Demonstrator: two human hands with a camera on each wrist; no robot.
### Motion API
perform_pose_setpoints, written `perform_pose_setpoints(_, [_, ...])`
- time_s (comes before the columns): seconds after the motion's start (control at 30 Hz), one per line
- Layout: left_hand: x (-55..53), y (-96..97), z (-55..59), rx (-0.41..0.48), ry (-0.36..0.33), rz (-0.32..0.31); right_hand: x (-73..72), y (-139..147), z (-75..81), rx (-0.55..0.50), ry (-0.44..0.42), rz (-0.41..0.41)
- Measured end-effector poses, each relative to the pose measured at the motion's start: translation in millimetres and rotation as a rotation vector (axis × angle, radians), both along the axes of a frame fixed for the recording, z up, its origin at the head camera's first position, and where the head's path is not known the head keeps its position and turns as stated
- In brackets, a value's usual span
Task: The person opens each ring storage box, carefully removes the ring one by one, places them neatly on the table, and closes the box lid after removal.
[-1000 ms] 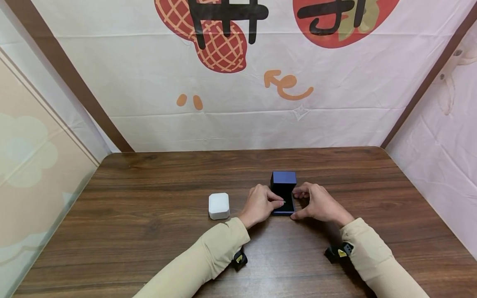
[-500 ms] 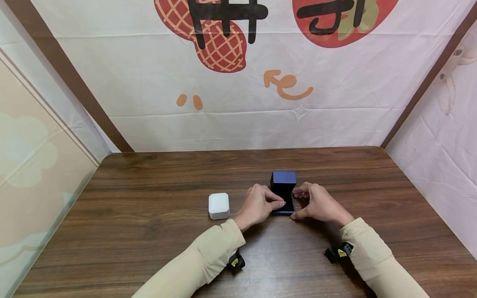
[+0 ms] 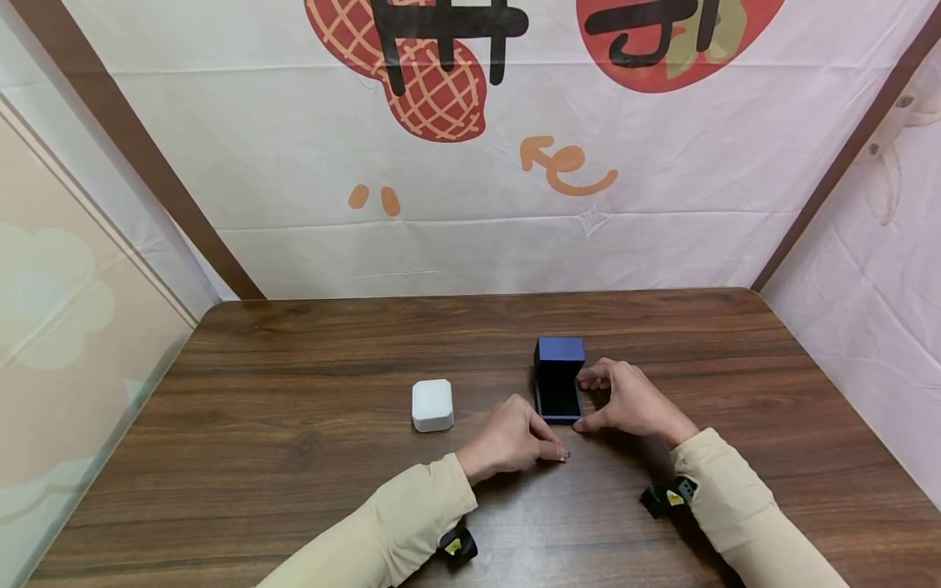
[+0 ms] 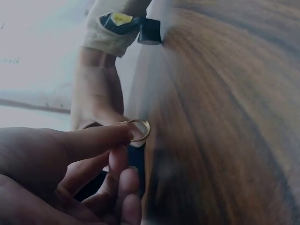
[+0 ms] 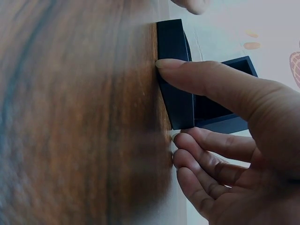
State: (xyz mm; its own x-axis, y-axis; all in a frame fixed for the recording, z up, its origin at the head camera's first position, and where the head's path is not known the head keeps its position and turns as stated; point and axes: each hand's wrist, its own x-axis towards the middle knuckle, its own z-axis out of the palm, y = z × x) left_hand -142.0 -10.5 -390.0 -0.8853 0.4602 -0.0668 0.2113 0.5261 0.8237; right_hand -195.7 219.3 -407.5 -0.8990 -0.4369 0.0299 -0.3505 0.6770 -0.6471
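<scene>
A thin gold-coloured metal ring [image 4: 138, 130] is pinched between the thumb and forefinger of the left hand [image 3: 510, 442], at the fingertips just above the dark brown wooden table [image 3: 294, 425] and a little in front of the open dark blue square jewellery box [image 3: 559, 380]. The right hand [image 3: 628, 402] grips that box from its right side, thumb on the near corner and fingers curled against the side wall, so the box stands between the two hands. A closed small white square box [image 3: 431, 405] sits on the table to the left, near the left hand but apart from it.
</scene>
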Motion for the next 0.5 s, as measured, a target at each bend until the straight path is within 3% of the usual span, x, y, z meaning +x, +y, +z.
perform_pose_setpoints(0.5, [2.5,4.7,-3.4,-0.070,0.010,-0.005,-0.3,-0.7,0.0,-0.002,0.002,-0.005])
